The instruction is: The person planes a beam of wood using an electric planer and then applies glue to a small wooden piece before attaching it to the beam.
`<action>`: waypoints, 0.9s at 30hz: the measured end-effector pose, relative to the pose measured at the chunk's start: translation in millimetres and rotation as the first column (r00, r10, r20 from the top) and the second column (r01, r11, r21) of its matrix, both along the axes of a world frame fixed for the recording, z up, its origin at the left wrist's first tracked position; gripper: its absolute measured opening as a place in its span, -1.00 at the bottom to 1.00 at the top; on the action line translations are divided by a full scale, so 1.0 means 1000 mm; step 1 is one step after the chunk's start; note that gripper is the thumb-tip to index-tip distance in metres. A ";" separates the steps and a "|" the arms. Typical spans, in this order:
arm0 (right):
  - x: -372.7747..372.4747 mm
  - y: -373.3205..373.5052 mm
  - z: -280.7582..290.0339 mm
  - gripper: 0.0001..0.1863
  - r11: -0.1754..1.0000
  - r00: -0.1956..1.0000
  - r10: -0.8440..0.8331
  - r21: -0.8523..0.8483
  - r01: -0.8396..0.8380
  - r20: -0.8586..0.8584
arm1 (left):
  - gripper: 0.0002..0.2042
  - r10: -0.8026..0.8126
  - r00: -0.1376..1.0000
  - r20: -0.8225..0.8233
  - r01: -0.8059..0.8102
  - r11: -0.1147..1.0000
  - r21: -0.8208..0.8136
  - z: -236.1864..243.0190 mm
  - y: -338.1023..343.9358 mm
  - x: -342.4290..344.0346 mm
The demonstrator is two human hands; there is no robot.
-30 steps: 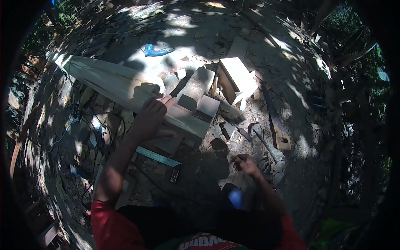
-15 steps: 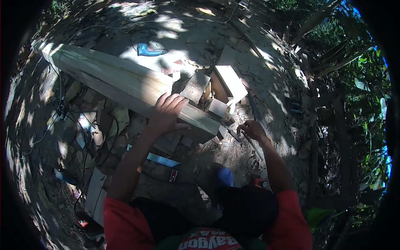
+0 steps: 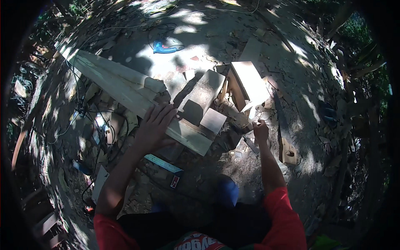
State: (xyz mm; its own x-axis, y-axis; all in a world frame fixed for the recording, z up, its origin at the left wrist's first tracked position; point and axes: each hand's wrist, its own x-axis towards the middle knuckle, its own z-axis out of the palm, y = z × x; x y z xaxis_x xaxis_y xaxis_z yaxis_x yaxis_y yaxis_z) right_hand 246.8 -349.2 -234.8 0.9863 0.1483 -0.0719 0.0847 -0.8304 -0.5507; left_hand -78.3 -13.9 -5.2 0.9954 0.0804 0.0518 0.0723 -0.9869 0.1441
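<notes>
A long pale wooden beam point(image 3: 112, 83) slants from the far left toward the middle, its near end by the small blocks. My left hand point(image 3: 156, 125) is laid over this beam near that end, fingers across its top and thumb on the near side. My right hand point(image 3: 261, 130) is closed, fingertips pinched at the near end of a wood piece beside the blocks. What it holds, if anything, is too small to make out. Just below it a dark narrow tool point(image 3: 250, 145) lies on the ground. Behind, a square-faced wooden block point(image 3: 213, 121) sits beside a larger block point(image 3: 206, 89).
A sunlit wooden box-like piece point(image 3: 251, 83) stands at the back. A handsaw with a wooden handle point(image 3: 288, 152) lies at right. Farther off is a blue power tool point(image 3: 166, 47). A metal square point(image 3: 164, 163) lies near my feet, and cables point(image 3: 110, 118) tangle at left.
The beam has rolled under my left hand, showing a different face. My right hand has moved closer to the blocks, its fingers more closed. The whole view has shifted, uncovering the saw handle.
</notes>
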 end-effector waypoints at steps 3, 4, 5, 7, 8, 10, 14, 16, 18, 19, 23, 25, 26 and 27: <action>0.031 -0.006 -0.027 -0.28 1.000 0.978 0.006 -0.017 -0.002 0.210 | 0.06 -0.004 1.000 0.007 0.004 0.999 0.044 0.003 -0.005 0.004; 0.029 0.007 -0.034 -0.20 0.998 0.994 -0.025 -0.056 0.031 0.109 | 0.03 0.026 0.999 -0.035 -0.024 0.998 0.058 0.006 -0.006 0.001; 0.030 0.017 -0.035 -0.17 0.998 0.999 -0.033 -0.053 0.035 0.038 | 0.03 0.030 0.999 -0.045 -0.028 0.998 0.056 0.008 -0.004 -0.001; 0.033 0.028 -0.039 -0.17 0.999 1.000 -0.004 -0.048 0.005 0.011 | 0.04 0.032 0.998 -0.059 -0.029 0.999 0.043 0.008 -0.003 -0.004; 0.038 0.031 -0.043 -0.19 0.998 1.000 0.002 -0.061 -0.004 -0.023 | 0.02 0.043 0.994 -0.102 -0.038 0.998 0.044 0.005 -0.002 -0.003; 0.041 0.032 -0.052 -0.27 0.999 1.000 0.014 -0.039 -0.014 0.013 | 0.01 0.059 0.993 -0.103 -0.054 0.997 0.052 0.004 -0.004 -0.004; 0.040 0.035 -0.072 -0.35 0.999 0.998 0.039 0.031 -0.040 0.055 | 0.02 0.071 0.983 -0.170 -0.050 0.991 0.126 0.010 -0.008 -0.007; 0.053 0.029 -0.084 -0.38 0.991 0.993 0.098 0.088 -0.103 0.063 | 0.01 0.044 0.989 -0.139 -0.023 0.989 0.145 0.012 -0.009 -0.004; 0.076 0.013 -0.095 -0.42 0.991 0.990 0.075 0.105 -0.088 0.119 | 0.01 0.047 0.987 -0.154 -0.018 0.983 0.183 0.012 -0.012 0.004; 0.077 0.017 -0.097 -0.44 0.993 0.986 0.063 0.090 -0.077 0.153 | 0.00 0.059 0.983 -0.173 -0.021 0.976 0.216 0.016 -0.010 0.002; 0.058 -0.008 -0.092 -0.51 0.994 0.932 0.085 0.039 -0.106 0.353 | 0.06 0.050 0.995 -0.086 -0.040 0.993 0.111 0.017 -0.012 0.003; 0.011 -0.004 -0.061 -0.52 0.930 0.996 0.092 0.357 -0.087 0.002 | 0.03 0.067 0.992 -0.109 -0.056 0.993 0.104 0.019 -0.016 -0.004; -0.003 -0.016 -0.043 -0.57 0.868 0.989 0.132 0.474 -0.148 0.068 | 0.02 0.054 0.994 -0.093 -0.045 0.995 0.094 0.022 -0.019 0.000; -0.024 -0.014 -0.015 -0.58 0.801 0.986 0.165 0.585 -0.130 -0.007 | 0.00 0.013 0.997 -0.076 -0.007 0.997 0.078 0.022 -0.021 0.000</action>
